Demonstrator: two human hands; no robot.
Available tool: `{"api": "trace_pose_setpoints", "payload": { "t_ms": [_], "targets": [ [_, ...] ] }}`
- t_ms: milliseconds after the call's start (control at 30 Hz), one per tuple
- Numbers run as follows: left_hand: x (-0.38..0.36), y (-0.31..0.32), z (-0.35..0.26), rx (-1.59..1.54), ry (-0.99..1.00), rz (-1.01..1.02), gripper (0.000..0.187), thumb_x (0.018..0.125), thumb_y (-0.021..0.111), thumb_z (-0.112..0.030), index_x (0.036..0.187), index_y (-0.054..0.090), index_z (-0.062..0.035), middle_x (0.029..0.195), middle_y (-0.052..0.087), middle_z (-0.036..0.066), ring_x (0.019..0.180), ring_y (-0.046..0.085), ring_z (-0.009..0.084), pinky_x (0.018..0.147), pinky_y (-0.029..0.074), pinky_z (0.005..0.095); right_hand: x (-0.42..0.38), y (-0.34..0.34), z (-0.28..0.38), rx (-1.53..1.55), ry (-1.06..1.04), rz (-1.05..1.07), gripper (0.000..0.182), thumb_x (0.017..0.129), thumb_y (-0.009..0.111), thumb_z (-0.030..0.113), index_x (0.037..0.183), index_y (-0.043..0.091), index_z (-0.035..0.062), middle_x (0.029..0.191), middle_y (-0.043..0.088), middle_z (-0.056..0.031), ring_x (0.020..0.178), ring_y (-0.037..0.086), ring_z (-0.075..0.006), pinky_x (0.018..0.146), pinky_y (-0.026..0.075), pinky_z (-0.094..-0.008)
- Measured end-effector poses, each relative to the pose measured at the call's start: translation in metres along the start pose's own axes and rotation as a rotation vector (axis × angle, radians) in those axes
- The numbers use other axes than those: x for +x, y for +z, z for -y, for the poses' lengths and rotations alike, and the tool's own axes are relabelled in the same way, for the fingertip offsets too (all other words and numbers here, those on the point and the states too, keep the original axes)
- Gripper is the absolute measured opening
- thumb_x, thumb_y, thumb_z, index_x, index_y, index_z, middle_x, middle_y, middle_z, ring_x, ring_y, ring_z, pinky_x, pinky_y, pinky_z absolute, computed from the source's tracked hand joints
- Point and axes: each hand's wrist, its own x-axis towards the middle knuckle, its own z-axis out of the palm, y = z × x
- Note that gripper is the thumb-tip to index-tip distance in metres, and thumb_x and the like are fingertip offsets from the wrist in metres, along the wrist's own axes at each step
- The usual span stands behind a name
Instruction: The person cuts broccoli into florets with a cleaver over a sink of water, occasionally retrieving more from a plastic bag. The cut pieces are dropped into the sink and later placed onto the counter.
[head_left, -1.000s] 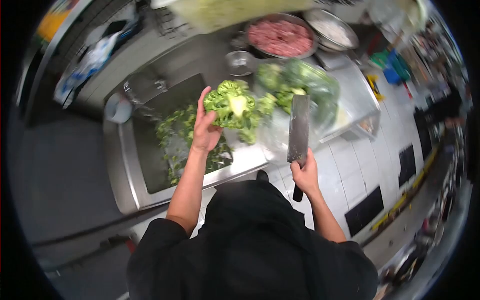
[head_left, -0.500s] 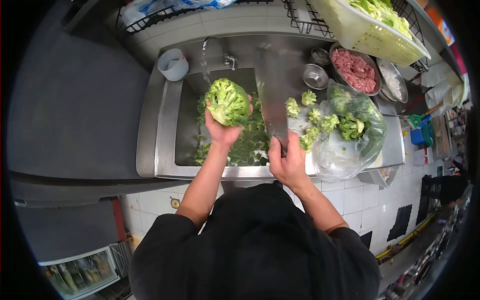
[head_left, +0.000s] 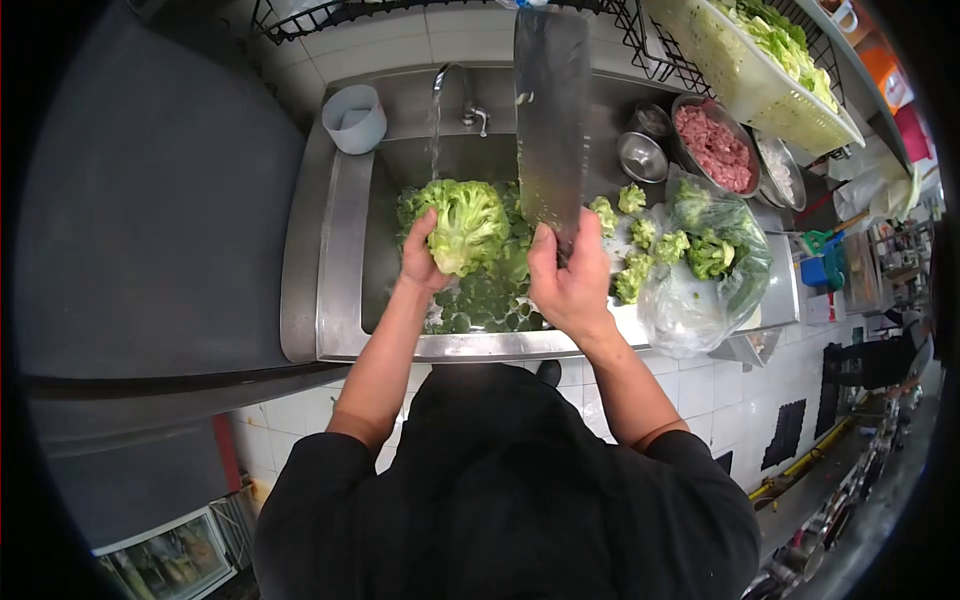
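Observation:
A large broccoli head with its cut stem showing is gripped by my left hand, over the sink. Fingers of that hand wrap its left side and underside. My right hand holds a cleaver by the handle, its broad blade pointing away from me above the sink's right edge. Below, small green broccoli pieces float in the water of the steel sink. Several cut florets lie right of the cleaver, beside a clear plastic bag with more broccoli.
Water runs from the faucet into the sink. A white plastic container stands at the back left corner. Behind the florets are a small metal bowl and a bowl of raw meat. A basket of leafy greens hangs over the back right.
The broccoli has turned in my left hand, which now holds it more from the left side. The cleaver has risen and moved away from me. The whole view has shifted slightly.

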Motion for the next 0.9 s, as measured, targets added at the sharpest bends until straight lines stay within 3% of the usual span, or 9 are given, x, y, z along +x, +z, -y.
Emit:
{"api": "trace_pose_setpoints", "payload": {
  "t_ms": [67,200,233,333,433,467,567,733,900],
  "targets": [
    [0.003,0.008,-0.008,0.107,-0.005,0.081,0.075,0.094,0.068,-0.047,0.148,0.046,0.0005,0.136,0.063,0.017,0.123,0.063,0.0291,0.105,0.051,0.0444,0.003,-0.009,0.018,0.008,-0.128,-0.002,0.036,0.094,0.062,-0.001,0.127,0.047,-0.0064,0.084,0.072,-0.0189,0.066,0.074,-0.0289,0.057,0.056,-0.0363],
    [0.006,0.019,-0.017,0.128,-0.073,0.106,0.069,0.093,0.072,-0.040,0.144,0.050,0.0012,0.129,0.066,0.016,0.112,0.069,0.0262,0.097,0.057,0.0406,-0.001,-0.005,0.019,-0.079,-0.195,0.069,0.040,0.092,0.064,0.001,0.128,0.047,-0.0060,0.080,0.069,-0.0199,0.064,0.071,-0.0357,0.056,0.055,-0.0413],
    [0.009,0.012,-0.016,0.130,-0.068,0.111,0.069,0.093,0.072,-0.040,0.144,0.050,0.0012,0.129,0.066,0.016,0.112,0.069,0.0262,0.097,0.057,0.0406,-0.004,0.004,0.007,-0.106,-0.112,0.145,0.030,0.097,0.061,0.003,0.123,0.049,-0.0024,0.080,0.067,-0.0176,0.063,0.069,-0.0274,0.057,0.051,-0.0377],
    [0.015,0.002,-0.009,0.199,-0.070,0.086,0.053,0.093,0.072,-0.035,0.130,0.061,0.0011,0.116,0.072,0.013,0.101,0.073,0.0234,0.090,0.061,0.0378,-0.008,0.016,-0.021,-0.134,-0.039,0.278,0.031,0.097,0.060,0.004,0.125,0.049,0.0005,0.078,0.068,-0.0198,0.066,0.071,-0.0347,0.059,0.052,-0.0402],
    [0.006,0.009,-0.005,0.154,-0.102,-0.025,0.053,0.094,0.071,-0.035,0.131,0.061,0.0015,0.118,0.072,0.014,0.103,0.073,0.0242,0.091,0.061,0.0389,-0.007,0.009,-0.022,-0.079,0.029,0.198,0.030,0.097,0.060,0.004,0.125,0.048,-0.0002,0.080,0.069,-0.0197,0.067,0.071,-0.0340,0.060,0.053,-0.0398],
    [0.007,0.001,-0.002,0.122,-0.121,0.019,0.054,0.095,0.069,-0.036,0.133,0.059,0.0013,0.122,0.070,0.016,0.106,0.072,0.0257,0.093,0.060,0.0411,-0.004,0.006,-0.018,0.051,0.089,0.183,0.026,0.098,0.059,0.005,0.122,0.050,0.0000,0.083,0.069,-0.0166,0.068,0.070,-0.0251,0.063,0.052,-0.0361],
    [0.005,0.013,0.002,0.045,-0.127,0.057,0.059,0.095,0.069,-0.039,0.136,0.057,0.0014,0.127,0.068,0.017,0.112,0.070,0.0282,0.098,0.058,0.0441,0.008,-0.003,-0.017,0.151,0.139,0.201,0.028,0.096,0.060,0.008,0.120,0.050,-0.0020,0.085,0.069,-0.0214,0.073,0.072,-0.0330,0.068,0.054,-0.0394],
    [0.005,-0.008,0.017,-0.078,-0.193,0.120,0.066,0.094,0.070,-0.043,0.140,0.054,0.0023,0.131,0.067,0.019,0.117,0.068,0.0323,0.103,0.055,0.0469,0.011,-0.001,-0.050,0.292,0.156,0.243,0.028,0.095,0.060,0.011,0.119,0.056,-0.0038,0.086,0.070,-0.0146,0.075,0.066,-0.0224,0.071,0.053,-0.0343],
    [0.006,-0.031,0.025,-0.130,-0.285,0.129,0.072,0.090,0.073,-0.044,0.143,0.052,0.0013,0.134,0.064,0.021,0.119,0.066,0.0360,0.104,0.053,0.0514,0.015,-0.026,-0.047,0.548,0.560,0.520,0.018,0.096,0.059,0.011,0.108,0.063,-0.0018,0.064,0.060,-0.0029,0.050,0.056,-0.0133,0.050,0.047,-0.0298]
  ]
}}
